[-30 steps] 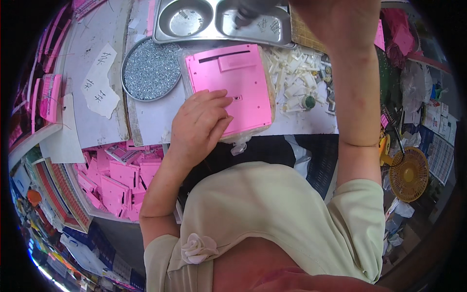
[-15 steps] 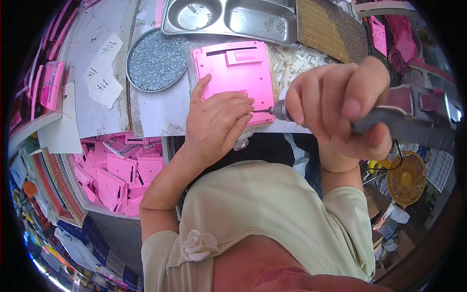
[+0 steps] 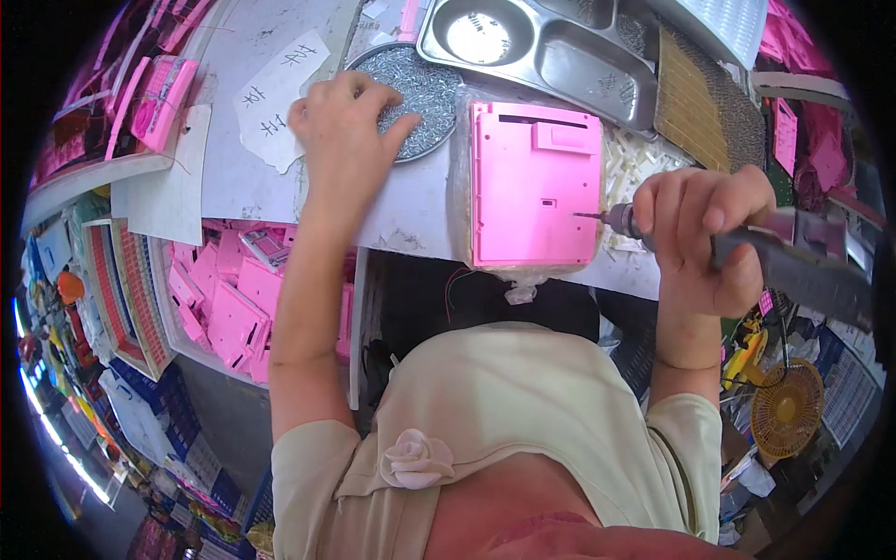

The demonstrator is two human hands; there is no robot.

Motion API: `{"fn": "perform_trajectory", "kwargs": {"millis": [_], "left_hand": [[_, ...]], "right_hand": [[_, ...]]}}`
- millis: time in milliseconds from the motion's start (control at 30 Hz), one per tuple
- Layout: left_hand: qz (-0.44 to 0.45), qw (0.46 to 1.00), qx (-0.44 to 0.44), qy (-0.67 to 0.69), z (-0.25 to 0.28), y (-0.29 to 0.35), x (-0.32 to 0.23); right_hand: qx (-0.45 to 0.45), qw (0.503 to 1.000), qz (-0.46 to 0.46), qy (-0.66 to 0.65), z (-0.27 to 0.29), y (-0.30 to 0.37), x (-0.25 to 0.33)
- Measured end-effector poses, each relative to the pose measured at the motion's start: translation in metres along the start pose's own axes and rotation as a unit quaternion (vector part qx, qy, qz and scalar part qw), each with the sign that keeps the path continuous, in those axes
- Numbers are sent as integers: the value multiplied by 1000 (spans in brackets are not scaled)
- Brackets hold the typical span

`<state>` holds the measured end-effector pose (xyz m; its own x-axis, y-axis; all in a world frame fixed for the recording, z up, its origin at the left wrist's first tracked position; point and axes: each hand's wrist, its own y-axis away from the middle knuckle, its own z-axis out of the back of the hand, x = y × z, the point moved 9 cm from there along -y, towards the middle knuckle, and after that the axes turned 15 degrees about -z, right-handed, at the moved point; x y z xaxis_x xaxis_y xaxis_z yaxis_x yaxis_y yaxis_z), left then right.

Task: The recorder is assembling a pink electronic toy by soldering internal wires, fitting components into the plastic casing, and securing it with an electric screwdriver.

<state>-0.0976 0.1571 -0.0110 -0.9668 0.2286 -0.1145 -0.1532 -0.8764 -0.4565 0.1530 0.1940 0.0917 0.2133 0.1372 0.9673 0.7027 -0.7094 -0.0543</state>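
Observation:
My left hand (image 3: 343, 131) reaches over a round metal dish (image 3: 452, 131) full of small silver screws (image 3: 420, 89). Its thumb and fingers are apart and curved above the screws, and I see nothing held. My right hand (image 3: 700, 219) is wrapped round a dark electric screwdriver (image 3: 793, 266). The driver's thin bit points left, over the right part of a pink plastic casing (image 3: 513, 187); whether it touches is hard to tell. The casing lies flat on a plastic-wrapped pad (image 3: 464, 168) and shows a long slot, a raised block and small holes.
A steel compartment tray (image 3: 546, 79) stands behind the casing. White plastic pieces (image 3: 635, 177) and a woven mat (image 3: 695, 103) lie to its right. Pink casings (image 3: 238, 289) fill a bin at lower left. A yellow fan (image 3: 787, 409) stands at lower right.
My left hand has left the pink casing and moved left to the screw dish. The screwdriver in my right hand has backed away from the casing's lower right corner. The view has shifted.

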Motion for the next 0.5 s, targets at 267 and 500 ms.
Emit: {"fn": "perform_trajectory", "kwargs": {"millis": [267, 500], "left_hand": [[18, 985, -18, 170, -10, 6, 22], [-75, 994, -10, 83, -13, -10, 17]], "right_hand": [[-27, 1000, -12, 7, 15, 32, 1], [-41, 998, -18, -47, 17, 59, -4]]}}
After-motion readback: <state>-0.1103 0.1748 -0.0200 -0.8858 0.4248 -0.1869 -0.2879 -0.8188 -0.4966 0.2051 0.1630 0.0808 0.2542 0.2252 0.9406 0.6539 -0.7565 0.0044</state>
